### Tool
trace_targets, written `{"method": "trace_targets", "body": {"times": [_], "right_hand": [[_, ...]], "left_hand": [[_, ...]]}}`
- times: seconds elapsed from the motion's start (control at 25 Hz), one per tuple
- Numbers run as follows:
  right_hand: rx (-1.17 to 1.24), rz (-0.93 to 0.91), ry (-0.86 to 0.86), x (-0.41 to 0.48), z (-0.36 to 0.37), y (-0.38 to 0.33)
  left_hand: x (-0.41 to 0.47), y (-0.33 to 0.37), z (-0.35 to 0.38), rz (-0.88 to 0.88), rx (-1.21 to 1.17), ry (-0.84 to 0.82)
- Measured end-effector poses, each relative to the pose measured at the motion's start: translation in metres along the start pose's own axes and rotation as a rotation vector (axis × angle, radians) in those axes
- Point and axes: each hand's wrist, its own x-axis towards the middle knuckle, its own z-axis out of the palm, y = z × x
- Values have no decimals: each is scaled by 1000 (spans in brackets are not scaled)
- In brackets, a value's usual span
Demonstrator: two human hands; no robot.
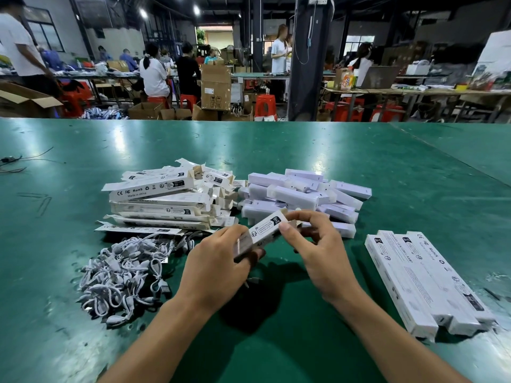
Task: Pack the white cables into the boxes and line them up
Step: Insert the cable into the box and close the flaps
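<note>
The fingers (pixel 252 256) of the left hand (pixel 218 268) are curled under and round the near end of a slim printed carton (pixel 265 229). The thumb and fingertips of the right hand (pixel 318 255) pinch its far end, where the flap seems to be. The carton is held just above the green table (pixel 276 150), tilted with the far end higher. Gripping both ends like this steadies the carton while that end is worked, most likely to tuck the flap closed or open it for filling. I cannot tell whether a cable is already inside.

The white cables (pixel 124 275) lie in a loose tangle at the near left, just beside the left wrist, so that hand can take one easily. Behind them, to the far left, is a pile of unfilled cartons (pixel 160 200), their end flaps open. To the right of that pile is a heap of white lamp bodies (pixel 298 197), just beyond the hands. At the near right, a few finished cartons (pixel 425 283) lie side by side with their long edges touching. That row is on the right hand's side, so each new one can be set down against the last.

Judging by the small row against the big piles, the job is at an early stage.
</note>
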Motion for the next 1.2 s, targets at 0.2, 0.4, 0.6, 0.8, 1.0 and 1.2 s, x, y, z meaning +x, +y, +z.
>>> {"method": "trace_targets", "body": {"times": [0.2,0.4,0.6,0.8,1.0,1.2], "right_hand": [[213,37,19,4,1,-3],[284,-17,-21,3,4,-12],[179,-99,-133,-8,12,-20],[206,-65,-187,-10,13,-22],[230,-56,-163,-12,15,-24],[200,-62,-191,-13,12,-26]], "left_hand": [[-2,13,0,-3,-194,-39],[-5,36,-2,-79,-484,18],[-4,43,-10,-162,-783,-68],[-1,38,-13,-181,-813,-158],[-1,34,-13,-161,-814,-161],[-2,34,-12,-193,-819,-188]]}}
